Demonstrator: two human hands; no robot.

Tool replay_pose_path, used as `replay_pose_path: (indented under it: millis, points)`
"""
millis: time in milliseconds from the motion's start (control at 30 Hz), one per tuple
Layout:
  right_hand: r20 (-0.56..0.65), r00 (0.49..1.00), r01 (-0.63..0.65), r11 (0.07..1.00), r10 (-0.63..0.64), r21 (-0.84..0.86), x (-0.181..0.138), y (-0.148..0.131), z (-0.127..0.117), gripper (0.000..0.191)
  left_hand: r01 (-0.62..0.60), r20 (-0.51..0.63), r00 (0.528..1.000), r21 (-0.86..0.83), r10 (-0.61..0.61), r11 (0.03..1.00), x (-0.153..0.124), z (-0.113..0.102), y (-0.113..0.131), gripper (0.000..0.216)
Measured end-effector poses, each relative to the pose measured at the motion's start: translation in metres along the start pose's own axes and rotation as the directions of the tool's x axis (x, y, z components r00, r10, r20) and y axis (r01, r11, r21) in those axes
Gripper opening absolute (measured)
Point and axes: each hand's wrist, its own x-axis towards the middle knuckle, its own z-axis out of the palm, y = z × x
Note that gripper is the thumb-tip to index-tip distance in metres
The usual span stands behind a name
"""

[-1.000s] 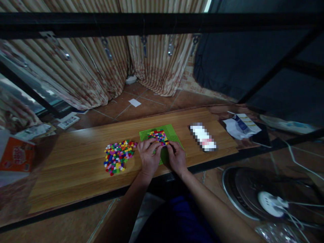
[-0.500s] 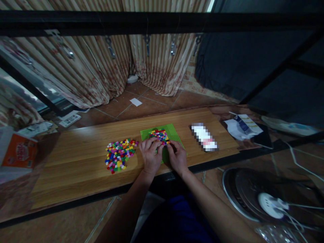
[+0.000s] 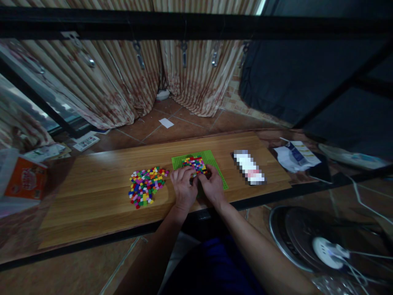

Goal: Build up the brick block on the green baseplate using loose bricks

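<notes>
- Wooden tabletop [image 3: 101, 192] on a brown tiled floor [image 3: 190, 123], striped curtains [image 3: 123, 82] behind, dark cloth [image 3: 294, 78] at upper right.
- Changed vs half a second ago: my right hand [image 3: 213, 187] has turned inward, its thumb now pointing across at my left hand [image 3: 186, 189]; earlier, its thumb and index finger reached forward, close together. Left hand about the same. Whole view shifted slightly; loose pile [image 3: 146, 185] looks unchanged.
- Green baseplate [image 3: 209, 157] lies flat, right of the pile, its near part under and between my hands.
- Brick patch [image 3: 195, 162] — many colours, packed tight — sits on the baseplate just beyond my fingertips; its near edge is partly hidden by them.
- Right grip: narrow, fingers curled at the patch's near right corner. Can't tell if a brick is pinched there — too small, too dark.
- Left grip: fingers bent over the patch's near left side, thumb drawn in toward the right thumb. Can't tell if it holds anything.
- Pose: both forearms come up from the bottom edge and converge, hands side by side, backs up, fingertips nearly meeting.
- Pixelated flat object [image 3: 248, 167] on the tabletop, right of the baseplate, apart from my hands.
</notes>
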Motion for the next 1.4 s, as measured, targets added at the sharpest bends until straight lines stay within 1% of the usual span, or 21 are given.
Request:
replay_pose_path:
  millis: [200,333,533,700,900,1000,1100,1200,1333,1400]
  points:
    - [-0.022,0.999,0.026,0.999,-0.025,0.035,0.0,0.004,0.0,0.044,0.004,0.003,1.0,-0.001,-0.004,1.0,0.0,0.0,0.0,0.009]
    - [0.003,1.0,0.019,1.0,-0.019,0.015,0.001,0.003,-0.001,0.043,0.003,-0.001,1.0,0.011,-0.003,1.0,0.0,0.0,0.001,0.009]
    - [0.036,0.998,0.046,0.999,-0.045,-0.014,0.002,0.001,-0.003,0.037,-0.002,0.001,1.0,0.013,0.002,1.0,0.0,0.001,0.0,0.011]
    - [0.049,0.997,0.066,0.998,-0.066,-0.004,0.003,0.003,-0.003,0.037,0.004,0.002,1.0,0.02,-0.004,1.0,-0.001,0.001,-0.001,0.011]
    - [0.069,0.992,0.106,0.993,-0.102,-0.054,0.001,0.0,-0.007,0.037,0.004,0.003,1.0,0.017,-0.004,1.0,0.001,0.002,0.0,0.01]
    - [0.093,0.987,0.137,0.987,-0.129,-0.087,-0.002,0.002,-0.011,0.04,0.006,0.013,1.0,0.012,-0.006,1.0,0.0,-0.002,0.003,0.016]
    - [0.117,0.978,0.183,0.979,-0.172,-0.087,-0.005,0.007,-0.015,0.041,0.002,0.018,1.0,0.006,-0.002,1.0,-0.005,-0.012,0.004,0.025]
    - [0.11,0.973,0.213,0.974,-0.204,-0.079,-0.007,0.012,-0.016,0.041,0.018,-0.001,1.0,0.046,-0.018,0.999,-0.013,-0.031,-0.002,0.025]
    - [0.082,0.973,0.223,0.969,-0.216,-0.103,-0.008,0.016,-0.015,0.04,0.07,-0.03,0.997,0.186,-0.065,0.98,-0.02,-0.063,-0.027,0.025]
    - [0.069,0.972,0.23,0.967,-0.224,-0.11,-0.008,0.017,-0.014,0.04,0.101,-0.019,0.995,0.278,-0.1,0.955,-0.019,-0.075,-0.04,0.024]
